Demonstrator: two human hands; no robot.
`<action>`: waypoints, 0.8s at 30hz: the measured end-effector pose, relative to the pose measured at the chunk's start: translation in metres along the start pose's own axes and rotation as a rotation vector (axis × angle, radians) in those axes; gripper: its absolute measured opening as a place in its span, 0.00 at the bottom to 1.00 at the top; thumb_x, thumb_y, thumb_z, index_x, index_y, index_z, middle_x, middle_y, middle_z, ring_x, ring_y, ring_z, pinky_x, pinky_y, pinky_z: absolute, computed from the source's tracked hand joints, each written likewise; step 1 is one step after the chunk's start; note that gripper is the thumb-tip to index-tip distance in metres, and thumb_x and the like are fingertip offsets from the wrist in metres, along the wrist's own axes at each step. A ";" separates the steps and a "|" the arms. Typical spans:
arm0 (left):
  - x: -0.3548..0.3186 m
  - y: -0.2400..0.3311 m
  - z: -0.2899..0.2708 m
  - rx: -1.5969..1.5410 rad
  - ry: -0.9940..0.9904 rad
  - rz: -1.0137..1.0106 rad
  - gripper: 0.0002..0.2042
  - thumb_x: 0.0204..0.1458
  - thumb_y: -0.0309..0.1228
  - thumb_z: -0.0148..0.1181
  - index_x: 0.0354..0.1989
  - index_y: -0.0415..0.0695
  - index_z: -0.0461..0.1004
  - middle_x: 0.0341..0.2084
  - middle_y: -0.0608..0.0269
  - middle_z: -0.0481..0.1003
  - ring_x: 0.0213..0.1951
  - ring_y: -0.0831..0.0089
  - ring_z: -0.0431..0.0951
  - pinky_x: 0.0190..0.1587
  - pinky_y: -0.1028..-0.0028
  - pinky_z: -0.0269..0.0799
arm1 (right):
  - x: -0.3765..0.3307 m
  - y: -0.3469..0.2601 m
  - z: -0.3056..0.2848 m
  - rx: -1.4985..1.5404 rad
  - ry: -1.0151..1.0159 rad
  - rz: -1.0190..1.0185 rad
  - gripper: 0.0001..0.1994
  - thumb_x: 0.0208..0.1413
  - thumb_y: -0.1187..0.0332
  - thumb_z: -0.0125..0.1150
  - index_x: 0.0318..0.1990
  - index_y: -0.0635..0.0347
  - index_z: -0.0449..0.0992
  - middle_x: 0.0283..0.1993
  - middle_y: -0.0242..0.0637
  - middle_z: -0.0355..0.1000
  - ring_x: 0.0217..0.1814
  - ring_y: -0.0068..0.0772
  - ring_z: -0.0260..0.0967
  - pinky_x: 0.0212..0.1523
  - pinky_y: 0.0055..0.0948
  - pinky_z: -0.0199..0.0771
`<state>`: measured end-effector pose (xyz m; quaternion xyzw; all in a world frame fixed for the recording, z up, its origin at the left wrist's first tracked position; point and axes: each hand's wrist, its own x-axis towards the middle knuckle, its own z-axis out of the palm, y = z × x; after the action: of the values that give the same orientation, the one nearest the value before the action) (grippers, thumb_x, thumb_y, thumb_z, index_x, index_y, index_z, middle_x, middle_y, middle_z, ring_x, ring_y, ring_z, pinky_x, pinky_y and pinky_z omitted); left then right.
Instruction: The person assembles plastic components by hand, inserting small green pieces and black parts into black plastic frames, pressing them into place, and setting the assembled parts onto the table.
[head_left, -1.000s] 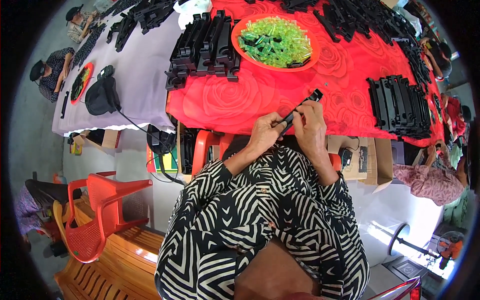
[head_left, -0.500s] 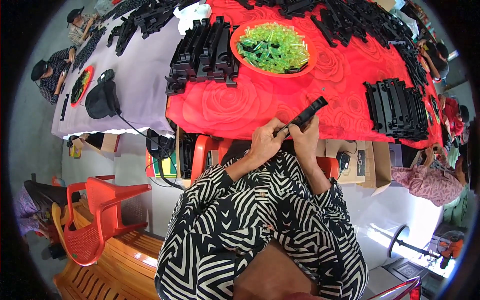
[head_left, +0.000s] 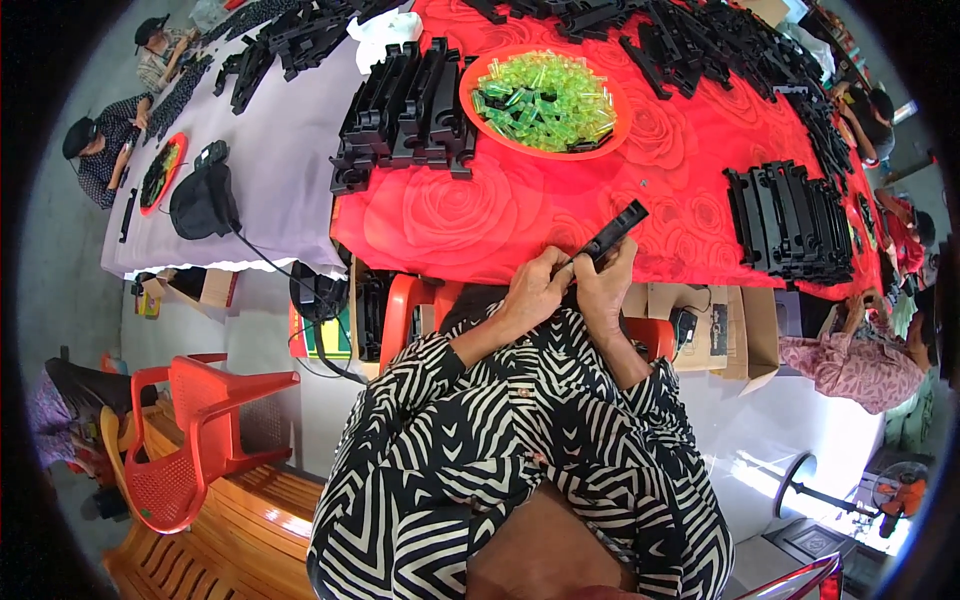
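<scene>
Both my hands meet at the near edge of the red table, closed around a long black plastic part (head_left: 615, 230). My left hand (head_left: 535, 292) pinches its lower end, and my right hand (head_left: 606, 286) grips it from the right side. The part tilts, its far end pointing up and to the right over the cloth. Fingers cover its near end, so I cannot see what is there. Beyond my hands stands a red-orange bowl (head_left: 467, 110) of clear yellow-green tubes (head_left: 545, 95), with some black pieces among them.
Black plastic parts stand in a row (head_left: 405, 115) left of the bowl and in another stack (head_left: 790, 222) at the right. More black parts (head_left: 690, 45) lie heaped at the back. A black cap (head_left: 203, 200) rests on the pale cloth (head_left: 285, 190). Other people sit around the tables.
The black part has turned slightly more upright and its far end has shifted a little left and nearer. Both hands keep hold of it.
</scene>
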<state>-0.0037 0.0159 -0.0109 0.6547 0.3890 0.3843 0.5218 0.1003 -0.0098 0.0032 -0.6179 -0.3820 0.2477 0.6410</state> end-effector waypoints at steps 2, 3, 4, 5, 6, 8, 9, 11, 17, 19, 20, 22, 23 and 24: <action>0.001 0.001 -0.003 0.005 -0.017 0.013 0.08 0.49 0.29 0.54 0.28 0.35 0.68 0.15 0.54 0.70 0.18 0.67 0.72 0.22 0.70 0.64 | 0.000 -0.001 -0.001 -0.019 -0.007 -0.010 0.17 0.38 0.78 0.52 0.39 0.68 0.58 0.28 0.36 0.64 0.30 0.26 0.62 0.34 0.25 0.65; 0.000 0.002 -0.004 0.007 -0.032 0.026 0.08 0.49 0.29 0.53 0.29 0.35 0.68 0.14 0.54 0.70 0.18 0.67 0.72 0.22 0.70 0.64 | 0.000 -0.001 0.000 -0.038 -0.011 -0.006 0.17 0.38 0.78 0.52 0.39 0.68 0.58 0.29 0.37 0.64 0.30 0.26 0.62 0.34 0.26 0.65; 0.000 0.000 -0.004 0.008 -0.033 0.025 0.08 0.49 0.29 0.53 0.29 0.35 0.68 0.14 0.54 0.70 0.18 0.67 0.72 0.22 0.70 0.64 | 0.000 -0.001 0.000 -0.057 -0.016 -0.002 0.18 0.38 0.77 0.53 0.39 0.68 0.58 0.29 0.38 0.65 0.31 0.27 0.63 0.35 0.26 0.65; 0.000 -0.003 -0.003 -0.015 -0.024 0.017 0.08 0.49 0.29 0.53 0.28 0.35 0.68 0.14 0.54 0.70 0.18 0.67 0.72 0.21 0.70 0.64 | -0.001 -0.001 0.000 -0.056 -0.016 -0.001 0.18 0.38 0.77 0.53 0.39 0.68 0.58 0.29 0.38 0.65 0.31 0.27 0.63 0.35 0.26 0.65; 0.001 -0.004 -0.003 -0.039 -0.017 0.010 0.08 0.48 0.29 0.54 0.28 0.35 0.68 0.14 0.54 0.69 0.18 0.67 0.71 0.21 0.70 0.64 | -0.001 -0.003 -0.001 -0.109 -0.026 -0.031 0.17 0.39 0.79 0.52 0.40 0.67 0.58 0.29 0.35 0.64 0.30 0.24 0.62 0.33 0.23 0.64; 0.001 -0.006 -0.002 -0.042 -0.006 -0.005 0.07 0.49 0.28 0.53 0.27 0.36 0.68 0.13 0.55 0.69 0.17 0.70 0.71 0.21 0.72 0.63 | -0.002 -0.007 -0.001 -0.163 -0.035 -0.061 0.17 0.40 0.80 0.51 0.40 0.67 0.58 0.28 0.33 0.63 0.29 0.21 0.61 0.31 0.19 0.63; 0.002 -0.006 -0.002 -0.045 0.004 -0.018 0.07 0.49 0.28 0.53 0.26 0.37 0.68 0.13 0.57 0.70 0.17 0.73 0.70 0.20 0.74 0.63 | -0.002 -0.010 -0.001 -0.153 -0.040 -0.042 0.19 0.40 0.80 0.52 0.43 0.68 0.58 0.30 0.34 0.63 0.30 0.22 0.61 0.31 0.20 0.64; 0.004 -0.007 -0.001 -0.135 -0.013 -0.089 0.07 0.50 0.28 0.53 0.25 0.37 0.68 0.13 0.60 0.69 0.17 0.77 0.69 0.19 0.76 0.63 | -0.004 -0.014 0.000 -0.145 -0.043 -0.027 0.21 0.40 0.80 0.54 0.45 0.69 0.57 0.31 0.36 0.64 0.30 0.23 0.62 0.32 0.20 0.64; 0.009 -0.014 -0.007 -0.352 0.056 -0.222 0.07 0.51 0.26 0.52 0.23 0.39 0.67 0.12 0.68 0.67 0.15 0.84 0.66 0.18 0.81 0.60 | 0.001 -0.043 -0.007 -0.474 0.015 -0.491 0.29 0.39 0.80 0.58 0.52 0.67 0.57 0.46 0.47 0.58 0.44 0.36 0.60 0.41 0.28 0.66; 0.006 -0.015 -0.006 -0.299 0.054 -0.114 0.07 0.50 0.27 0.53 0.23 0.38 0.68 0.12 0.67 0.68 0.15 0.83 0.66 0.17 0.79 0.60 | 0.006 -0.047 -0.018 -0.561 -0.019 -0.518 0.24 0.38 0.78 0.59 0.48 0.64 0.64 0.47 0.50 0.57 0.50 0.43 0.56 0.46 0.34 0.63; 0.004 -0.016 -0.006 -0.300 0.056 -0.116 0.07 0.50 0.27 0.53 0.23 0.38 0.68 0.12 0.67 0.68 0.15 0.83 0.66 0.17 0.79 0.60 | 0.009 -0.049 -0.021 -0.576 -0.003 -0.558 0.22 0.38 0.78 0.59 0.45 0.63 0.66 0.48 0.52 0.57 0.50 0.46 0.56 0.48 0.37 0.61; 0.003 -0.003 -0.007 -0.104 0.007 -0.176 0.07 0.51 0.27 0.52 0.23 0.39 0.67 0.15 0.69 0.68 0.18 0.83 0.67 0.21 0.82 0.61 | 0.018 -0.056 -0.027 -0.566 0.043 -0.618 0.18 0.38 0.76 0.59 0.41 0.59 0.70 0.46 0.51 0.59 0.51 0.49 0.56 0.50 0.39 0.58; 0.003 0.004 -0.010 -0.104 0.007 -0.179 0.07 0.51 0.27 0.52 0.23 0.39 0.67 0.15 0.69 0.68 0.18 0.83 0.67 0.21 0.82 0.61 | 0.024 -0.063 -0.033 -0.566 0.041 -0.616 0.18 0.38 0.76 0.59 0.41 0.59 0.70 0.46 0.51 0.59 0.51 0.49 0.56 0.50 0.39 0.58; 0.004 0.012 -0.013 -0.026 -0.068 -0.183 0.07 0.50 0.27 0.52 0.23 0.38 0.68 0.15 0.69 0.68 0.18 0.83 0.67 0.21 0.81 0.61 | 0.032 -0.073 -0.042 -0.706 -0.091 -0.713 0.18 0.38 0.75 0.59 0.42 0.59 0.69 0.46 0.50 0.60 0.51 0.49 0.56 0.50 0.39 0.57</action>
<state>-0.0127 0.0222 0.0036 0.6220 0.4244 0.3177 0.5762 0.1416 -0.0181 0.0831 -0.6166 -0.6574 -0.1045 0.4204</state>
